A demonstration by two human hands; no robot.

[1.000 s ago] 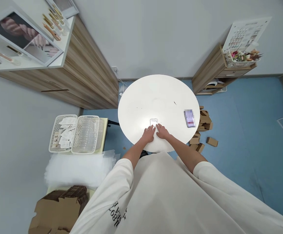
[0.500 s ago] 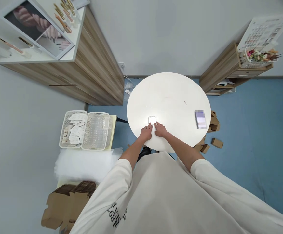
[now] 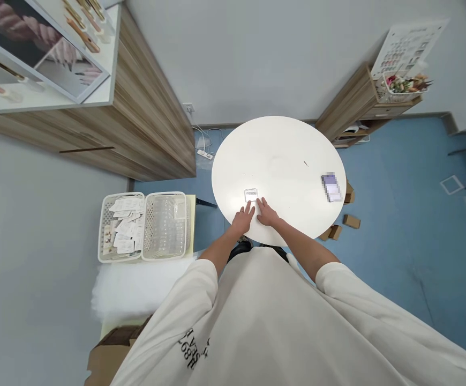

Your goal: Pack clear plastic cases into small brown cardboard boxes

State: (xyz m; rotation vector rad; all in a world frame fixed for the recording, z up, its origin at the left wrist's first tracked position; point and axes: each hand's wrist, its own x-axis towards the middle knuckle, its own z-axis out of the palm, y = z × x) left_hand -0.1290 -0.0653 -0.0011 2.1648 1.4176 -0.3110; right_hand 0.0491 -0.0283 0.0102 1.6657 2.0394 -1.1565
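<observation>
A small flat rectangular case (image 3: 251, 193), clear or white with grey print or contents inside, lies on the round white table (image 3: 281, 145) near its front left. What it contains is too small to tell. My left hand (image 3: 242, 219) rests at the case's near edge with fingers stretched forward. At the near right corner of the case, my right hand (image 3: 267, 213) has its fingers extended and apart. Both hands lie low over the tabletop, with fingertips at or touching the case.
A blurred purple-and-white item (image 3: 331, 187) lies at the table's right. Left stand a basket of white cards (image 3: 122, 258), a basket of clear plastic pieces (image 3: 164, 259) and white wrap (image 3: 136, 287). Cardboard boxes (image 3: 351, 221) lie on the floor. A wooden cabinet (image 3: 152, 118) stands left.
The view has shifted and turned slightly. My fingers have drawn back a little toward the case's near edge, and grey detail on the case now shows. The case stays on the table.
</observation>
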